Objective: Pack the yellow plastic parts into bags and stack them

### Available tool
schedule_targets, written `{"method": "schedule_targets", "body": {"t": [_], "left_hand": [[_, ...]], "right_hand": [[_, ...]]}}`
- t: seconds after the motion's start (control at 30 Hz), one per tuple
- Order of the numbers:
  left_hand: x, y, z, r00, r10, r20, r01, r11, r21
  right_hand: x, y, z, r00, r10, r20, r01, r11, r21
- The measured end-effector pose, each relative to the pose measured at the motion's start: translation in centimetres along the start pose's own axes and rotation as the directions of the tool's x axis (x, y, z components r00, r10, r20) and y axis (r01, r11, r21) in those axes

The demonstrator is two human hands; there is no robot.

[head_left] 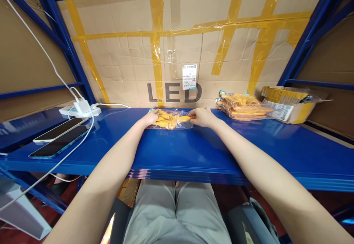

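Note:
A clear plastic bag with a yellow-orange item inside lies flat on the blue shelf, near the cardboard at the back. My left hand grips the bag's left end, its fingers closed over the edge by the blue label. At the other end, my right hand has its fingers closed on the tip of the yellow item or the plastic around it. Right of my right hand sits a pile of similar yellow packages, stacked in clear bags with blue labels.
Two phones and a white power strip with trailing cables lie at the left. An open carton stands at the right. Behind the shelf rises a taped cardboard sheet; blue posts flank it.

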State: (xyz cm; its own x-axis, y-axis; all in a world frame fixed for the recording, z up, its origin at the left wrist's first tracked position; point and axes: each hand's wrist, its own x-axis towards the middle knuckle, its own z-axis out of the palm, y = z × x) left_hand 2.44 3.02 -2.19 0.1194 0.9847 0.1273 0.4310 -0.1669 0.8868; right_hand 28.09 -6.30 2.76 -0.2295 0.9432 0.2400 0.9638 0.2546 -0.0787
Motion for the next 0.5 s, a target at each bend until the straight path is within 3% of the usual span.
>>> {"method": "schedule_targets", "body": {"t": [0.23,0.5], "left_hand": [[-1.9,2.3,0.5,0.988,-0.157,0.007,0.157,0.985,-0.074],[-2.8,3.2,0.7,0.976,-0.178,0.123,0.198,0.964,-0.177]], "right_hand": [[0.0,0.0,0.0,0.998,0.059,-0.01,-0.054,0.956,0.289],[0.7,0.3,1.6,1.0,-0.012,-0.024,0.023,0.856,0.517]]}}
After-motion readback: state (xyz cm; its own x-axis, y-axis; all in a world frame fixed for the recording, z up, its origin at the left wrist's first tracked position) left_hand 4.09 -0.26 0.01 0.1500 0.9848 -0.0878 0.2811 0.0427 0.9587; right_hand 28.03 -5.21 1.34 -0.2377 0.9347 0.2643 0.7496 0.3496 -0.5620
